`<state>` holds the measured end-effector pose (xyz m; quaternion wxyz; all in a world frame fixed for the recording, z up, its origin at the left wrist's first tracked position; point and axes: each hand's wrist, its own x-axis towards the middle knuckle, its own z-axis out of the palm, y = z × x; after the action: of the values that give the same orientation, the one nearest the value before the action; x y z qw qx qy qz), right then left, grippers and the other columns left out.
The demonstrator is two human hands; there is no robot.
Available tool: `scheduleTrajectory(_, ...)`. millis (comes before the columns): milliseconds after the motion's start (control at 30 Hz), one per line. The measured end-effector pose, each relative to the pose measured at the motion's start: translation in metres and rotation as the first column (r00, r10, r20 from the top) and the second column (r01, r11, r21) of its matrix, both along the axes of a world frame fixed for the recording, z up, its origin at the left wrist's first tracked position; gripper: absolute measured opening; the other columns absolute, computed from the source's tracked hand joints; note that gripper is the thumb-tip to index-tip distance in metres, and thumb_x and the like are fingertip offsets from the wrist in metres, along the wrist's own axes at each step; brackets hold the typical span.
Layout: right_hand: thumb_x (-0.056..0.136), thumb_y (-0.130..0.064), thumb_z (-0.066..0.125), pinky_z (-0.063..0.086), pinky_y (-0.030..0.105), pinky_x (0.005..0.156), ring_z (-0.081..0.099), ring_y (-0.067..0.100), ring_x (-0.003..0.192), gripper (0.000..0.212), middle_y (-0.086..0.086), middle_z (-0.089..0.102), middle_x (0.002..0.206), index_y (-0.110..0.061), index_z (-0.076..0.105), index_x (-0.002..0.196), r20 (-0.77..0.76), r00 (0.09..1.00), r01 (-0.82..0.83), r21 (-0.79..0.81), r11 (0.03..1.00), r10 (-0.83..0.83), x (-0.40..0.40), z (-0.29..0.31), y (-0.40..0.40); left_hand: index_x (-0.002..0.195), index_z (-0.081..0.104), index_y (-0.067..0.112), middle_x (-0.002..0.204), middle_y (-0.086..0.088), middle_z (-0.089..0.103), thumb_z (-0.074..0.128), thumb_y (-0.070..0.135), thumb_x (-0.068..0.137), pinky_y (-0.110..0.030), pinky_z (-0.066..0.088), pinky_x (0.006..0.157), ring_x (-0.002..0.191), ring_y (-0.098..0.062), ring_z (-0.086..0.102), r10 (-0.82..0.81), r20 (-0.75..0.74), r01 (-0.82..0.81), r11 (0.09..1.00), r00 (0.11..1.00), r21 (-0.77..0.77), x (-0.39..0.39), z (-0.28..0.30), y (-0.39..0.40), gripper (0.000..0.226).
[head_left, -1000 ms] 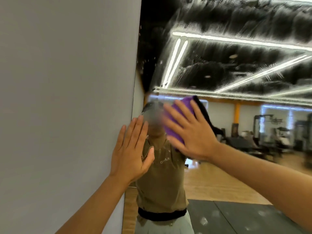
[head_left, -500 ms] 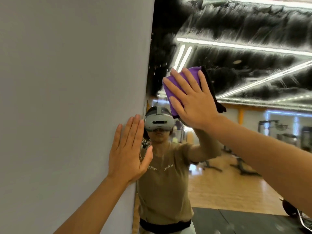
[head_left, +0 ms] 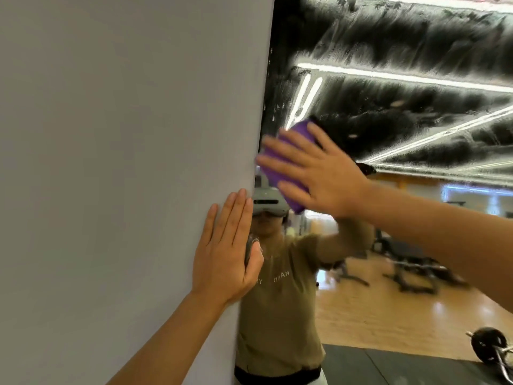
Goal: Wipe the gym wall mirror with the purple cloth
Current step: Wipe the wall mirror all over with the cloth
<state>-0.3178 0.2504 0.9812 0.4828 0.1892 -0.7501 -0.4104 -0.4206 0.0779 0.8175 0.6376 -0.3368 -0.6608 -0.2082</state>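
On the left you see a plain grey wall (head_left: 111, 162), which fills almost half of the view. Your left hand (head_left: 226, 257) lies flat on this wall, just at its right edge where the mirror (head_left: 402, 112) begins. The fingers are straight and close together, pointing up, and the thumb reaches over the edge toward the glass. This hand holds nothing.

To the right of it, and higher, your right hand (head_left: 316, 173) presses the purple cloth (head_left: 280, 168) against the mirror, close to the mirror's left edge. The fingers are straight and spread over the cloth, pointing up and to the left. The cloth is between the palm and the glass; its purple part shows above and below the fingers, and a dark edge shows at its top.

The upper part of the mirror is covered with wet foamy streaks, and bright ceiling light strips (head_left: 416, 76) reflect through them. The lower part reflects you in an olive shirt (head_left: 280, 315) with a grey headset (head_left: 266, 202), then a wooden floor (head_left: 374, 320), some gym equipment that is blurred, and at the far right bottom a barbell (head_left: 490, 347) on a dark mat (head_left: 388, 368).
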Motion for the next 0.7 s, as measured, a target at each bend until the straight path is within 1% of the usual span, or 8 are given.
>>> scheduleTrajectory(100, 0.106, -0.048, 0.017, -0.002, 0.051, 0.125, 0.016, 0.028, 0.155, 0.058, 0.002, 0.024, 0.166, -0.029, 0.024, 0.160, -0.119, 0.993, -0.003, -0.195, 0.981, -0.021, -0.009, 0.019, -0.019, 0.157, 0.025, 0.002, 0.165, -0.014, 0.023, 0.036, 0.034, 0.097, -0.047, 0.015, 0.125, 0.154, -0.027, 0.018, -0.016, 0.004, 0.016, 1.000, 1.000, 0.003, 0.001, 0.001, -0.001, 0.069)
scheduleTrajectory(167, 0.106, -0.047, 0.017, 0.000, 0.053, 0.125, 0.016, 0.030, 0.155, 0.057, 0.003, 0.023, 0.166, -0.028, 0.025, 0.160, -0.132, 0.991, -0.013, -0.227, 0.974, -0.017, -0.012, 0.009, -0.022, 0.157, 0.024, 0.002, 0.165, -0.015, 0.024, 0.037, 0.036, 0.097, -0.047, 0.015, 0.125, 0.154, -0.028, 0.019, -0.032, 0.009, 0.032, 0.999, 0.999, -0.009, 0.002, 0.002, -0.003, 0.069)
scheduleTrajectory(267, 0.107, -0.046, 0.017, 0.004, 0.056, 0.124, 0.014, 0.031, 0.155, 0.057, 0.004, 0.021, 0.167, -0.026, 0.025, 0.160, -0.081, 0.997, -0.013, -0.142, 0.990, 0.001, -0.010, -0.030, -0.016, 0.157, 0.023, 0.002, 0.166, -0.014, 0.021, 0.037, 0.039, 0.098, -0.042, 0.011, 0.126, 0.154, -0.026, 0.018, -0.038, 0.019, 0.039, 0.998, 0.999, -0.057, 0.003, 0.004, -0.010, 0.071)
scheduleTrajectory(367, 0.109, -0.045, 0.016, 0.005, 0.056, 0.125, 0.010, 0.029, 0.156, 0.056, 0.004, 0.016, 0.168, -0.027, 0.020, 0.161, -0.016, 1.000, 0.007, -0.052, 0.999, -0.008, -0.005, -0.077, -0.010, 0.159, 0.019, 0.003, 0.167, -0.010, 0.013, 0.038, 0.043, 0.099, -0.036, 0.004, 0.127, 0.156, -0.021, 0.010, -0.080, 0.035, 0.084, 0.988, 0.996, -0.131, 0.003, 0.004, -0.023, 0.074)
scheduleTrajectory(467, 0.109, -0.045, 0.014, 0.005, 0.054, 0.125, 0.009, 0.029, 0.156, 0.056, 0.004, 0.014, 0.168, -0.026, 0.018, 0.161, 0.028, 0.999, 0.036, 0.020, 0.999, -0.037, 0.000, -0.106, -0.002, 0.159, 0.017, 0.001, 0.168, -0.012, 0.009, 0.036, 0.050, 0.100, -0.035, 0.002, 0.127, 0.156, -0.021, 0.004, -0.067, 0.038, 0.074, 0.971, 0.997, -0.225, -0.002, 0.003, -0.034, 0.079)
scheduleTrajectory(567, 0.109, -0.045, 0.017, 0.004, 0.053, 0.125, 0.012, 0.029, 0.155, 0.056, 0.003, 0.017, 0.168, -0.025, 0.022, 0.161, 0.099, 0.994, 0.031, 0.110, 0.993, -0.042, 0.005, -0.106, 0.007, 0.158, 0.018, 0.000, 0.168, -0.014, 0.011, 0.025, 0.057, 0.103, -0.036, 0.003, 0.127, 0.156, -0.023, 0.005, -0.042, 0.018, 0.045, 0.961, 0.999, -0.272, -0.004, 0.002, -0.040, 0.080)
scheduleTrajectory(667, 0.109, -0.046, 0.022, 0.000, 0.051, 0.126, 0.011, 0.026, 0.156, 0.054, 0.000, 0.018, 0.167, -0.026, 0.026, 0.159, 0.194, 0.980, 0.001, 0.245, 0.970, -0.050, 0.008, -0.083, 0.015, 0.158, 0.020, 0.001, 0.167, -0.015, 0.015, 0.019, 0.054, 0.106, -0.036, 0.005, 0.127, 0.156, -0.024, 0.009, -0.051, -0.010, 0.047, 0.966, 0.999, -0.256, -0.008, 0.001, -0.038, 0.073)
scheduleTrajectory(700, 0.109, -0.046, 0.022, 0.000, 0.051, 0.126, 0.011, 0.025, 0.156, 0.054, -0.001, 0.018, 0.167, -0.027, 0.026, 0.159, 0.183, 0.982, 0.004, 0.239, 0.971, -0.049, 0.008, -0.075, 0.016, 0.158, 0.020, 0.002, 0.167, -0.015, 0.016, 0.018, 0.051, 0.107, -0.036, 0.006, 0.127, 0.155, -0.025, 0.011, -0.053, -0.024, 0.045, 0.969, 0.998, -0.244, -0.009, 0.001, -0.036, 0.071)
